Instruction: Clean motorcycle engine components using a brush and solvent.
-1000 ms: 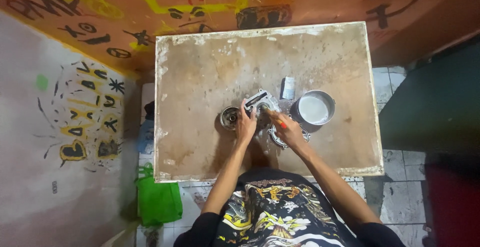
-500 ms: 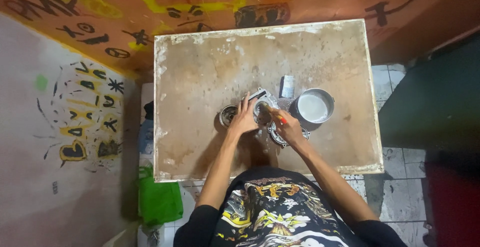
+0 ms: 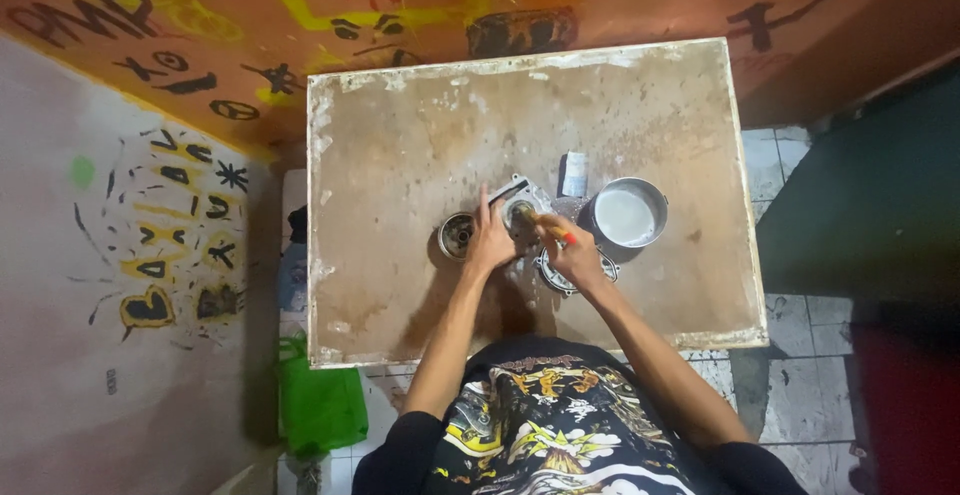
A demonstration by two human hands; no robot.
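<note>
My left hand (image 3: 490, 238) rests flat with fingers spread on a grey metal engine part (image 3: 522, 201) in the middle of the worn brown table (image 3: 400, 155). My right hand (image 3: 577, 255) is closed around a small brush with an orange-red handle (image 3: 556, 230), its tip touching the metal part. A round metal piece (image 3: 456, 236) lies just left of my left hand. Under my right wrist sits another round ring-shaped part (image 3: 565, 280).
A metal bowl of whitish liquid (image 3: 627, 214) stands right of the hands, with a small white-blue tube (image 3: 574, 173) behind it. A green bag (image 3: 320, 405) lies on the tiled floor at the table's left front corner. Painted walls close in behind and left.
The left hand has spread flatter over the metal part. The right hand with the brush shifted slightly toward the part.
</note>
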